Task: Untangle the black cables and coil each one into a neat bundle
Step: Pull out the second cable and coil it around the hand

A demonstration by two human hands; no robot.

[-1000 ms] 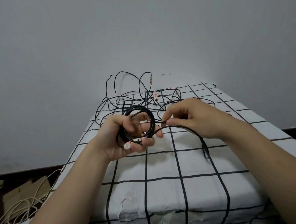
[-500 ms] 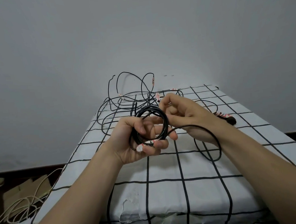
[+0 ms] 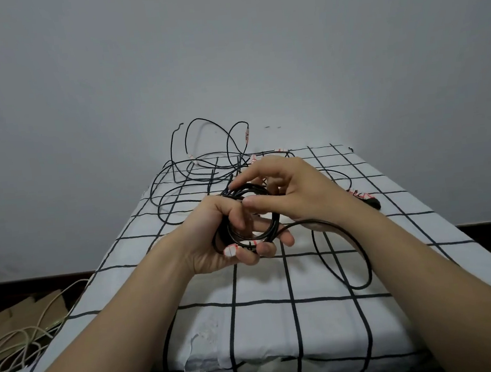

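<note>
Above the white cloth-covered table with black grid lines [image 3: 281, 326], the left hand [image 3: 228, 235] curls round a small coil of thin black cable [image 3: 276, 227]. Over the coil's top the right hand [image 3: 293, 193] reaches with index and thumb extended; whether it pinches a strand or only presses is hard to tell. A loose black tail [image 3: 361, 252] droops from the coil in a wide loop over the cloth. Farther back lies the tangle of remaining black cables [image 3: 195, 172]. To wrap well, I'd feed the tail in same-sized turns, left grip firm so the laid loops don't spring apart.
</note>
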